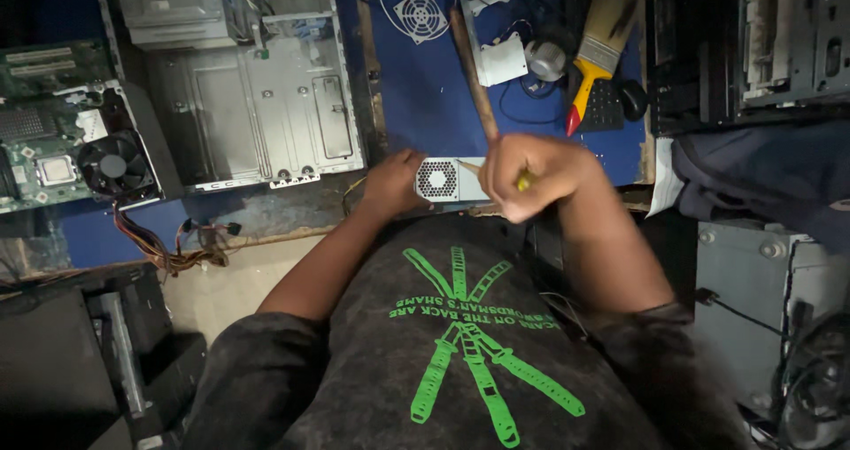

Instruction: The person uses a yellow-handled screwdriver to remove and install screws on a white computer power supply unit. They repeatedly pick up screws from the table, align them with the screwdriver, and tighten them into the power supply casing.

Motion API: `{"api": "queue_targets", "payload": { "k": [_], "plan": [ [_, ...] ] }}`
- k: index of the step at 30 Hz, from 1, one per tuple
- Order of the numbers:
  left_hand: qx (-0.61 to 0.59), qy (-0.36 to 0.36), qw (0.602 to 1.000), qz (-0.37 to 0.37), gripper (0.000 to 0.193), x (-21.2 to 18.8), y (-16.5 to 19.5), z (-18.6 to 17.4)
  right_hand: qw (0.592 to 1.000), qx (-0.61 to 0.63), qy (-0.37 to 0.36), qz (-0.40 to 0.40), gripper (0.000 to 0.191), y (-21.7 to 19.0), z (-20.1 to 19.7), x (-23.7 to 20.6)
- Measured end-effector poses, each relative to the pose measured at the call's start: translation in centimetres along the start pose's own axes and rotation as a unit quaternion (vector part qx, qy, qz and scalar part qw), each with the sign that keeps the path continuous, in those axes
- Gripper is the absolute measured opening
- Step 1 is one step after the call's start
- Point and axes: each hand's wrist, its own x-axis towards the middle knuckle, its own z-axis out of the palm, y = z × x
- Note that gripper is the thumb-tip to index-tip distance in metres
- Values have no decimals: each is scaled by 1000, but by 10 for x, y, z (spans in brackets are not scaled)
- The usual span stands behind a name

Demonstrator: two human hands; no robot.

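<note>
Far left, on the blue mat [425, 96]: green circuit board [49, 131] with a round black cooling fan [113, 166] and a small pale square label beside it. Below the board, a bundle of coloured wires [173, 246] trailing toward the mat's edge. Next along, an open grey metal computer case [257, 104], lid off, bare panel inside, with a yellow sticker on the grey drive at its top.

Centre: small grey metal box [447, 180] at the near edge of the mat, a round perforated grille on its left face, plain silver elsewhere. Left hand [394, 184] curled against the box's left end, fingers pressed to it, steadying rather than wrapping around. Right hand [531, 175] closed in a fist round a yellow-handled tool [524, 182], only a bit of yellow showing under the fingers, tip toward the box's right side; contact point hidden. Long wooden stick [474, 69] running up from behind the right hand.

Above, a white square fan [421, 13] with thin wires, then a white bracket [500, 56] and a round silver part [546, 58]. Right of those, a paintbrush [598, 47] with a pale bristle head and a yellow-and-red handle, lying across a black keypad [606, 104]. Far right, dark metal chassis [753, 42], then dark cloth [761, 175] heaped below.
</note>
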Motion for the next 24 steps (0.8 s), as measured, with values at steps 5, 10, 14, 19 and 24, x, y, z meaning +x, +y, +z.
{"api": "queue_targets", "payload": {
  "k": [5, 10, 14, 19, 24],
  "plan": [
    [13, -29, 999, -20, 90, 2, 2, -2, 994, 57, -85, -48, 68, 14, -8, 4],
    [32, 1, 999, 0, 95, 1, 0, -1, 933, -10, 329, -145, 66, 38, 14, -2],
    [19, 3, 1000, 6, 89, -2, -3, 2, 721, -41, 651, -234, 61, 55, 40, 6],
    [13, -13, 1000, -4, 87, -3, -4, 2, 604, -264, 705, -261, 59, 59, 51, 23],
    [17, -29, 999, -17, 84, -1, -1, 2, 870, -137, 443, -168, 52, 22, 29, 6]
  ]
}}
